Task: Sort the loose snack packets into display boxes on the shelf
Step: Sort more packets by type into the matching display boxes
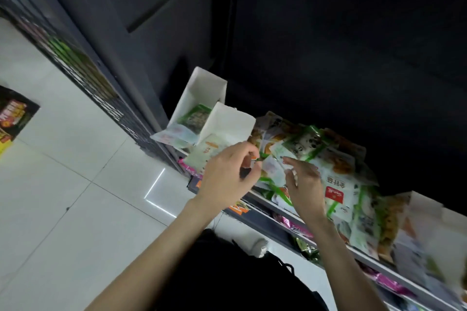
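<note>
A heap of loose green-and-white snack packets [326,159] lies along the shelf [267,206]. Two white display boxes stand at its left end: the far box [202,88] holds a green packet, the nearer box [230,121] has a pale packet in front. My left hand [225,177] pinches the edge of a small packet [271,168] between thumb and fingertips. My right hand [303,184] hovers beside that packet with fingers extended, touching the pile. Another white box [427,222] sits at the right end, blurred.
Lower shelves [298,228] carry pink and green packets. A white tiled floor [63,171] spreads to the left, with a dark shelving unit [83,68] along it and a printed poster [12,113] lying at the far left. The shelf back is dark.
</note>
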Demonstrator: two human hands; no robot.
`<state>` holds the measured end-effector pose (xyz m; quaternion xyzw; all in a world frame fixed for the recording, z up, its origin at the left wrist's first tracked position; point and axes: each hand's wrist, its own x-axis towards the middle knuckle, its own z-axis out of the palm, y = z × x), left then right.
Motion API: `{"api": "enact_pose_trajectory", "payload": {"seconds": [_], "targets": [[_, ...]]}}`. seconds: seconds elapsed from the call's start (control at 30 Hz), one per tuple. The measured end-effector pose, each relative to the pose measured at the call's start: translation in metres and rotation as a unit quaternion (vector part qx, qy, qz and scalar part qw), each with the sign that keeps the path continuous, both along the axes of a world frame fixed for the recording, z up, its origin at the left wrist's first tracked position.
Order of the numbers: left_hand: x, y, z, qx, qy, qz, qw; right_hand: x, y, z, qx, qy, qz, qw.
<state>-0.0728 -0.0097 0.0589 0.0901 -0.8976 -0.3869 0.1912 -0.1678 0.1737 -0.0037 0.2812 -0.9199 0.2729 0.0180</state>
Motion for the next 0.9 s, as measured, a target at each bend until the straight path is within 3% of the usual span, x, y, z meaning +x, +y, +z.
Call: {"api": "enact_pose_trajectory", "payload": {"seconds": [0.13,0.27,0.43,0.57,0.73,0.9], "targets": [[-0.050,0.051,-0.046,0.000,-0.077,-0.020,0.997,-0.017,0.041,-0.021,0.165,-0.036,-0.030,0.985],[-0.094,0.071,-0.084,-0.105,-0.233,-0.054,0.965,-0.030,0.058,-0.030,0.285,-0.142,0.007,0.948],[-0.104,0.081,-0.115,-0.201,-0.346,-0.119,0.909,-0.023,0.071,-0.040,0.320,-0.149,0.048,0.934],[-0.088,0.086,-0.116,-0.242,-0.333,-0.131,0.902,-0.022,0.073,-0.040,0.301,-0.142,0.045,0.942],[-0.066,0.089,-0.118,-0.206,-0.277,-0.119,0.931,-0.015,0.069,-0.037,0.213,-0.142,-0.004,0.967],[-0.086,0.092,-0.114,-0.154,-0.284,-0.047,0.945,-0.010,0.066,-0.035,0.275,-0.119,-0.001,0.954]]}}
